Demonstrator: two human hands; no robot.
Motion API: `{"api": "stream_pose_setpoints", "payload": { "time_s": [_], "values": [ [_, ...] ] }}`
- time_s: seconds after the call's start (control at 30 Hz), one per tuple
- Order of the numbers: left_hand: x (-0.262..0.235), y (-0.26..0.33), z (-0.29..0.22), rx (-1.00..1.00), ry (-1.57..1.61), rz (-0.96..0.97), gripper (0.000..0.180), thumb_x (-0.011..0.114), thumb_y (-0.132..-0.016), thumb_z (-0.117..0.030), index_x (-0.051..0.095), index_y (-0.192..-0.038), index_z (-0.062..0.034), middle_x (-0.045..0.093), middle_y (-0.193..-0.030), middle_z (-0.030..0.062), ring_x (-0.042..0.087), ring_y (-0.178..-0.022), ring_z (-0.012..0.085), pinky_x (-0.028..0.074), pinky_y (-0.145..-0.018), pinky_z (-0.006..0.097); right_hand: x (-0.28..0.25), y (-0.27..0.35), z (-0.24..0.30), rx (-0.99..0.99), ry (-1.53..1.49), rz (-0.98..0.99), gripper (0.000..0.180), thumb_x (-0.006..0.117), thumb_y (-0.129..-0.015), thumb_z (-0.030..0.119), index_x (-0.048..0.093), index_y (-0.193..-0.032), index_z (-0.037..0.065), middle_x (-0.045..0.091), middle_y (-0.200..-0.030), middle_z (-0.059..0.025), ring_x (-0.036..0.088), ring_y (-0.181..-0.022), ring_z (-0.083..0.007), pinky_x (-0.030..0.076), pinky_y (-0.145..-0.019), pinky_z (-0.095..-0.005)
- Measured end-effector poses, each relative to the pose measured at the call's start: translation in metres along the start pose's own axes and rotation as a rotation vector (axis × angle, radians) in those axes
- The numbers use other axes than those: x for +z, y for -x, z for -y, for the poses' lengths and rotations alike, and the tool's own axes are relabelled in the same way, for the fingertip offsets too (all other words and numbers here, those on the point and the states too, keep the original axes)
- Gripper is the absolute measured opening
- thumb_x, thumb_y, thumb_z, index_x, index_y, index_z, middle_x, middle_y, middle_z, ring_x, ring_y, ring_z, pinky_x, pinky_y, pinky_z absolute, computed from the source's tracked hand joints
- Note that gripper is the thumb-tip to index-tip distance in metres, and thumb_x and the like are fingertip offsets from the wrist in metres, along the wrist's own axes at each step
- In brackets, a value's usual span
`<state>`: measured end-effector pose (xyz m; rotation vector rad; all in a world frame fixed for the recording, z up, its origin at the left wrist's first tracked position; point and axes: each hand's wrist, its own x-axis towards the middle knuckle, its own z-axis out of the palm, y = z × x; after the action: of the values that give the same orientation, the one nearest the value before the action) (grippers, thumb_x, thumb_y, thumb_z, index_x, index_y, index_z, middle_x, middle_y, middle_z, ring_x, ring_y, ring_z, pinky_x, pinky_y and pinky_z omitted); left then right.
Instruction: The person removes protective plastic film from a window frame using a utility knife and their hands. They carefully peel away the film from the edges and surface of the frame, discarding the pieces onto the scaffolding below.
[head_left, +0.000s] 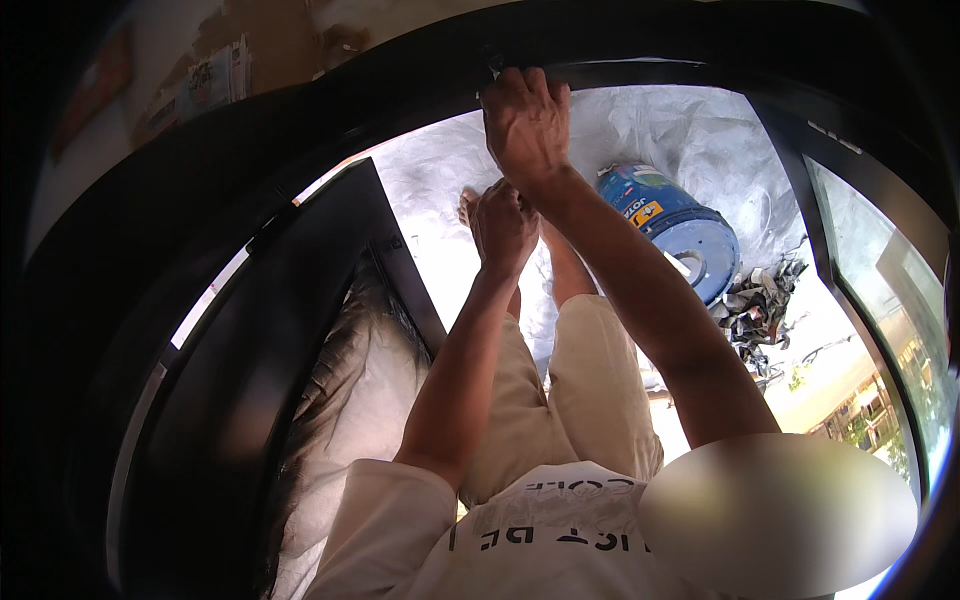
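Observation:
My right hand (527, 125) is raised to the lower edge of a curved black frame (400, 95), its fingers curled against it. Beside those fingertips is a small pale glint, too small to name. Just below my right wrist, my left hand (503, 226) is closed, with its fingers folded in. What either hand holds, if anything, is hidden. Beyond my right forearm a blue bucket (690, 238) lies tilted on a pale, wrinkled sheet (430, 160).
A dark panel (230, 400) stands to my left, with a wrinkled light cover (350, 440) beside it. Dark shredded scraps (762, 308) lie by the bucket. At the right is a black-framed glass pane (885, 270). A blurred pale oval covers the lower right.

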<state>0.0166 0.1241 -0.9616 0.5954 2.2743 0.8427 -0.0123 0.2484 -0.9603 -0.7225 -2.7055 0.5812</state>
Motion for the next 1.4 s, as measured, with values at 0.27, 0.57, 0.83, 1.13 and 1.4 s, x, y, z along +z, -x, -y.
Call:
{"api": "stream_pose_setpoints", "payload": {
  "time_s": [0.27, 0.57, 0.83, 1.13, 1.4],
  "values": [
    [-0.040, 0.007, -0.041, -0.439, 1.104, 0.115, 0.028, 0.054, -0.097, -0.024, 0.050, -0.073, -0.0085, 0.046, -0.066, -0.0002, 0.048, -0.066, 0.0107, 0.045, -0.070, 0.032, -0.037, 0.025, -0.013, 1.112, -1.301, 0.171, 0.033, 0.043, -0.101, 0.022, 0.060, -0.117, -0.001, 0.066, -0.110, -0.0126, 0.062, -0.100, -0.0193, 0.048, -0.084, -0.0319],
    [-0.062, 0.002, -0.044, -0.564, 1.586, 0.273, 0.035, 0.052, -0.095, -0.031, 0.041, -0.066, -0.0153, 0.037, -0.060, -0.0021, 0.044, -0.062, 0.0134, 0.042, -0.070, 0.034, 0.037, 0.001, -0.007, 1.061, -2.648, 0.287, 0.031, 0.048, -0.100, 0.026, 0.059, -0.109, -0.001, 0.064, -0.102, -0.0155, 0.063, -0.096, -0.0249, 0.052, -0.083, -0.0376],
    [-0.064, 0.002, -0.030, -0.546, 1.344, 0.093, 0.032, 0.054, -0.095, -0.025, 0.046, -0.066, -0.0116, 0.041, -0.059, -0.0010, 0.046, -0.057, 0.0122, 0.042, -0.061, 0.031, -0.004, -0.029, -0.006, 0.894, -0.807, 0.152, 0.020, 0.065, -0.089, 0.023, 0.069, -0.087, 0.004, 0.070, -0.081, -0.0104, 0.067, -0.070, -0.0257, 0.053, -0.065, -0.0360],
    [-0.022, 0.013, -0.023, 0.111, -0.031, -0.058, 0.018, 0.071, -0.083, -0.018, 0.064, -0.086, -0.0015, 0.067, -0.079, 0.0136, 0.066, -0.072, 0.0313, 0.049, -0.064, 0.039, -0.003, -0.022, 0.024, 0.063, 0.065, 0.025, 0.013, 0.066, -0.080, 0.019, 0.069, -0.071, 0.011, 0.066, -0.078, -0.0070, 0.062, -0.082, -0.0258, 0.043, -0.073, -0.0425],
    [-0.038, 0.012, -0.026, -0.141, 0.426, 0.030, 0.018, 0.060, -0.086, -0.013, 0.060, -0.093, 0.0040, 0.062, -0.074, 0.0141, 0.062, -0.064, 0.0298, 0.048, -0.062, 0.036, -0.056, -0.004, 0.041, 0.752, -0.899, 0.110, 0.026, 0.054, -0.095, 0.023, 0.070, -0.090, 0.003, 0.068, -0.095, -0.0145, 0.065, -0.079, -0.0212, 0.051, -0.071, -0.0342]
  ]
}}
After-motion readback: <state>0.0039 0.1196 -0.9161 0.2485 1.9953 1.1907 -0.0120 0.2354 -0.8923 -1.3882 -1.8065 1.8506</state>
